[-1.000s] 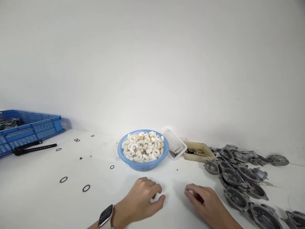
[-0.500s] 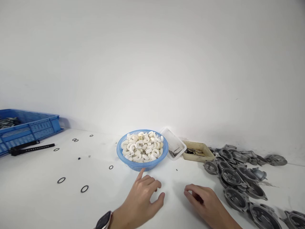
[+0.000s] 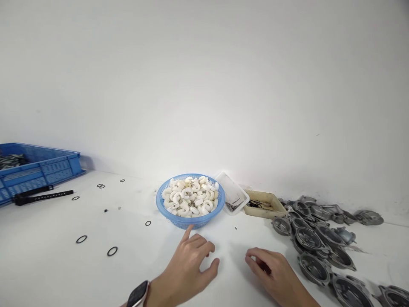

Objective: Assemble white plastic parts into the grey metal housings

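My left hand point(image 3: 190, 264), with a smartwatch point(image 3: 138, 294) on its wrist, hovers over the white table. Its index finger points at the near side of a blue plastic basket point(image 3: 191, 221) and overlaps its lower edge in the view; I cannot tell whether they touch. The thumb stands apart and the other fingers are loosely bent, holding nothing. White curved plastic pieces point(image 3: 191, 197) with small metal bits fill the basket. To the right, my right hand point(image 3: 271, 268) has its fingers curled, thumb close to the index fingertip, and no object shows in it.
Grey round metal housings point(image 3: 309, 238) are heaped at the right. Behind them sit a beige tray point(image 3: 271, 213) of tools and a tilted clear container point(image 3: 228, 183) with thin metal pins. Black rings point(image 3: 112, 251), a black strap point(image 3: 47, 197) and a blue crate point(image 3: 64, 168) lie left.
The view has shifted very slightly, so things on the table appear a few pixels over. Both hands keep nearly the same pose and place.
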A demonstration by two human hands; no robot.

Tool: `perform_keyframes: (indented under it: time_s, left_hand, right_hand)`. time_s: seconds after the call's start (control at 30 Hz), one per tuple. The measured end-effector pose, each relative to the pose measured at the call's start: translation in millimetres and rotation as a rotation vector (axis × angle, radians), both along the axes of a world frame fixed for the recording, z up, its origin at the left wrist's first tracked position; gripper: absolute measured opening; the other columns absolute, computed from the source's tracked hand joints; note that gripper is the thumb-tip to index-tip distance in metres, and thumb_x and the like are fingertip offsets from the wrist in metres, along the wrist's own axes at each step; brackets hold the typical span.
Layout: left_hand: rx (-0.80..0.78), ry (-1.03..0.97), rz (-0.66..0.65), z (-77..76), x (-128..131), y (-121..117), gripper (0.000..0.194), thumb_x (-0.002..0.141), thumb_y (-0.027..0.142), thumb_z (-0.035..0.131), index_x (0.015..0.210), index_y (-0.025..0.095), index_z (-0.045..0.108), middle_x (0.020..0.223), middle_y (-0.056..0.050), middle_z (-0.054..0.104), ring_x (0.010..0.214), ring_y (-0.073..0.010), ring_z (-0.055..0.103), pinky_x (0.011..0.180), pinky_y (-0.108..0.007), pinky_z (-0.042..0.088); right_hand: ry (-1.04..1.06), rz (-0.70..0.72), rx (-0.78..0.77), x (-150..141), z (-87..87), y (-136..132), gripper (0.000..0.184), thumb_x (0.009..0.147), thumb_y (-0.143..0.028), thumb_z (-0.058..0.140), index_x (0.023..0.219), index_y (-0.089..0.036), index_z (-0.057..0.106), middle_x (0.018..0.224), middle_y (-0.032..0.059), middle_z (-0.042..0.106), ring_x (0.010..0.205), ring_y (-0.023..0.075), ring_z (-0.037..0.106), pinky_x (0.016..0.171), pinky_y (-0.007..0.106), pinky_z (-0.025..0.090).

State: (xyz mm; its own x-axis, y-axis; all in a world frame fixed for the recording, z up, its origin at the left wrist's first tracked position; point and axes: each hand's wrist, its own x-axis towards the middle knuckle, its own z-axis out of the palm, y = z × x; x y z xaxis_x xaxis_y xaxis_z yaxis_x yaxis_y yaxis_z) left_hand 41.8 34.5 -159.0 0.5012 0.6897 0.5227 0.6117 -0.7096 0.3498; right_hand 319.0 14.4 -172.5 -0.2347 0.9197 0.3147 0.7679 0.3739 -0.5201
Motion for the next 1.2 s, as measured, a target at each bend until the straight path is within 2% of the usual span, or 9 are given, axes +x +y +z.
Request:
perform_keyframes:
  time_s: [0.33, 0.77, 0.93, 1.2]
  left_hand:
    - [-0.023, 0.070, -0.018, 3.4, 0.1, -2.2, 0.005, 0.090, 0.024, 0.062, 0.090, 0.023, 0.057, 0.078, 0.003, 0.062, 0.084, -0.0196, 0.065, 0.119, -0.067, 0.022]
    - [-0.039, 0.032, -0.010, 3.6, 2.7, -5.9, 0.007, 0.088, 0.023, 0.065, 0.093, 0.023, 0.061, 0.078, 0.003, 0.062, 0.082, -0.0191, 0.065, 0.121, -0.067, 0.020]
    - [-0.099, -0.022, -0.001, 2.4, 5.2, -8.3, 0.012, 0.083, 0.022, 0.068, 0.093, 0.024, 0.061, 0.076, 0.005, 0.062, 0.079, -0.0173, 0.065, 0.122, -0.067, 0.018]
    - [-0.125, -0.043, 0.000, 2.9, 2.4, -2.6, 0.012, 0.084, 0.024, 0.069, 0.093, 0.024, 0.061, 0.078, 0.004, 0.063, 0.083, -0.0181, 0.066, 0.122, -0.068, 0.017]
  right_hand:
    - [-0.020, 0.005, -0.026, 0.5, 1.6, 0.5, 0.038, 0.103, -0.049, 0.045, 0.089, -0.025, 0.072, 0.068, -0.0013, 0.063, 0.060, 0.0158, 0.055, 0.059, 0.025, 0.041]
    - [-0.035, 0.034, -0.011, 2.8, -1.9, 2.5, 0.042, 0.103, -0.051, 0.044, 0.089, -0.025, 0.073, 0.068, -0.0001, 0.065, 0.060, 0.0163, 0.057, 0.058, 0.026, 0.042]
    - [-0.010, 0.026, 0.007, -0.4, 0.5, 0.5, 0.044, 0.103, -0.053, 0.044, 0.089, -0.024, 0.074, 0.068, 0.0006, 0.066, 0.059, 0.0163, 0.056, 0.058, 0.026, 0.042]
    - [-0.004, 0.016, 0.020, -1.9, -1.2, -0.9, 0.044, 0.102, -0.054, 0.045, 0.087, -0.024, 0.074, 0.066, -0.0002, 0.064, 0.058, 0.0160, 0.055, 0.057, 0.026, 0.041]
